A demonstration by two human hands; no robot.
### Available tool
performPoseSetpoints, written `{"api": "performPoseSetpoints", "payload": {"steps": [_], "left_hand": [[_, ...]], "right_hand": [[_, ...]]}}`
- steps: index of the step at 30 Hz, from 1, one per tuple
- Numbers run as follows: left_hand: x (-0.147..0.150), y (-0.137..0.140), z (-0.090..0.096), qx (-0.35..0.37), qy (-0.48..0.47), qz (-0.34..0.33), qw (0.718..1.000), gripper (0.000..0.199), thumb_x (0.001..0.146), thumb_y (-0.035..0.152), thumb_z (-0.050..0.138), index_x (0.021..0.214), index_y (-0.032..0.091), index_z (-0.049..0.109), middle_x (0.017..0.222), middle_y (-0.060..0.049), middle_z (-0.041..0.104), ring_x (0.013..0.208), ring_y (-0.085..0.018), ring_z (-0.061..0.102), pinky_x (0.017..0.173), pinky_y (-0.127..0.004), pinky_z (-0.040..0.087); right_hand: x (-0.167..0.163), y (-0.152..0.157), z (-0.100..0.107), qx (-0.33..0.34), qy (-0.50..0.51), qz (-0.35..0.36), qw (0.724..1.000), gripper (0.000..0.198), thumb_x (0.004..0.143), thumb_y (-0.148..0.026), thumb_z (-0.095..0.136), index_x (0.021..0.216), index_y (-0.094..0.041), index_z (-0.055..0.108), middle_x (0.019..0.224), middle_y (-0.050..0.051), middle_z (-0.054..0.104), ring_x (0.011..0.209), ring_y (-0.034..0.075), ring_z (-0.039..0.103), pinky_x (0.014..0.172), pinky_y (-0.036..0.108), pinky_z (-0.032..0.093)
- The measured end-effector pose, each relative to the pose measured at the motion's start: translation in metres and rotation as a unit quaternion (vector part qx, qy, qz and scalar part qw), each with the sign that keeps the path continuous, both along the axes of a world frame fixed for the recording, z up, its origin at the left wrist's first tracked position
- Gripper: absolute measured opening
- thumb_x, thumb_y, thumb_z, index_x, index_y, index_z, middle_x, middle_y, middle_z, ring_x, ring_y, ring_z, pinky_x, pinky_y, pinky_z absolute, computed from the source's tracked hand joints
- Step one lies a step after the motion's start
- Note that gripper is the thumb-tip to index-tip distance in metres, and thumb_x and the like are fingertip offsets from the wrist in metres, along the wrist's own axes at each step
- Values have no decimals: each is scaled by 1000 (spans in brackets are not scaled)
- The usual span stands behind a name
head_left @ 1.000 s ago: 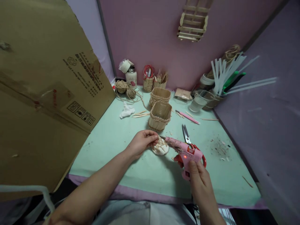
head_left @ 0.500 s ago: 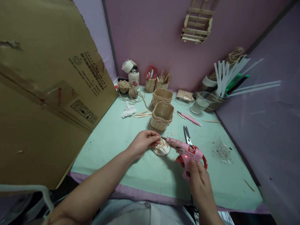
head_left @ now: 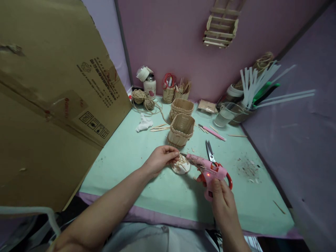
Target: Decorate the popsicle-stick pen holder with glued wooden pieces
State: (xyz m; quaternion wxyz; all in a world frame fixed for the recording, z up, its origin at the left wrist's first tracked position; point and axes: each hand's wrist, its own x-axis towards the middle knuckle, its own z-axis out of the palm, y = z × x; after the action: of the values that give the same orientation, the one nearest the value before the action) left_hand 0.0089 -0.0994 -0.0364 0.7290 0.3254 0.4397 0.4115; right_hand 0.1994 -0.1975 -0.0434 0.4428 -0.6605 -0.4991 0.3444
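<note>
My right hand (head_left: 223, 197) is wrapped round the grip of a pink glue gun (head_left: 207, 166) with a lit red light. Its nozzle points left and reaches the fingertips of my left hand (head_left: 164, 159). Those fingers are pinched together on something too small to make out. Below them lies a round white dish (head_left: 183, 170) holding small wood chips. Just behind stands a small basket of wooden strips (head_left: 181, 129) with a braided rim, and a similar basket (head_left: 182, 105) is behind it. Scissors (head_left: 210, 152) with red handles lie partly hidden under the glue gun.
A large cardboard box (head_left: 57, 105) walls off the left side. Twine balls (head_left: 140, 98), a flask (head_left: 149, 86) and stick holders (head_left: 168, 94) line the back. A pink craft knife (head_left: 212, 133), a plastic cup (head_left: 226, 115) and white glue sticks (head_left: 249, 85) are at the right.
</note>
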Motion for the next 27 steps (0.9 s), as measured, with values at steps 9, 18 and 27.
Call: {"api": "performPoseSetpoints", "payload": {"steps": [9,18,27], "left_hand": [[-1,0,0,0,-3,-1,1000,30,57,29,85,73,11,66,67,-3,65,59,-9,57,63,-24,47],[0,1,-1,2,2,-5,1000,35,55,32,85,74,10,66,66,-2,64,59,-9,57,63,-23,47],[-1,0,-2,8,5,5,1000,33,58,33,83,75,10,66,66,-2,63,60,-9,56,63,-23,45]], "right_hand": [[-1,-1,1,-11,7,5,1000,58,87,-66,40,85,-17,71,70,7,65,54,17,52,46,26,43],[-1,1,-1,3,8,5,1000,60,86,-68,40,84,-16,70,62,5,61,51,15,49,44,25,41],[-1,-1,-2,-13,8,7,1000,62,85,-69,40,86,-15,70,68,7,64,54,16,51,45,25,43]]}}
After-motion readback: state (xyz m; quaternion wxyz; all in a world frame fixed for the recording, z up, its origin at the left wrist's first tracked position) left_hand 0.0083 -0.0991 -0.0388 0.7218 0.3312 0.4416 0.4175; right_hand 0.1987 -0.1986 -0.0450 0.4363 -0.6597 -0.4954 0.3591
